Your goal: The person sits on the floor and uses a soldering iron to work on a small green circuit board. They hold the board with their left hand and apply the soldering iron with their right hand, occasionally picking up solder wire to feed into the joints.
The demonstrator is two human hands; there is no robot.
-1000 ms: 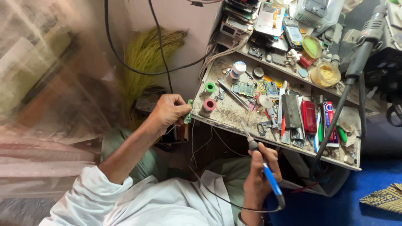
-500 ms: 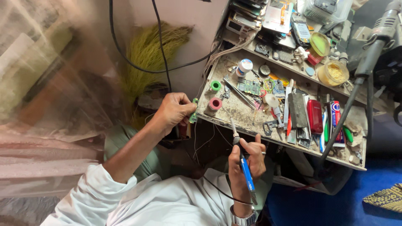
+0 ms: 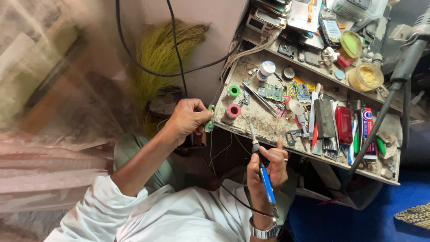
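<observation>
Cluttered bench (image 3: pixel 268 127). Left hand (image 3: pixel 188 118) pinches green board (image 3: pixel 209 124) at bench edge; right hand (image 3: pixel 268 168) grips soldering iron (image 3: pixel 262 168), tip clear of board. Soldering apparently not begun.

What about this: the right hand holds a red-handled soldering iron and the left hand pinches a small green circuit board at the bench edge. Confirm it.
Not quite. In the head view the soldering iron in the right hand has a blue handle, not red. The rest stands: the left hand pinches a small green circuit board at the bench edge.
</observation>
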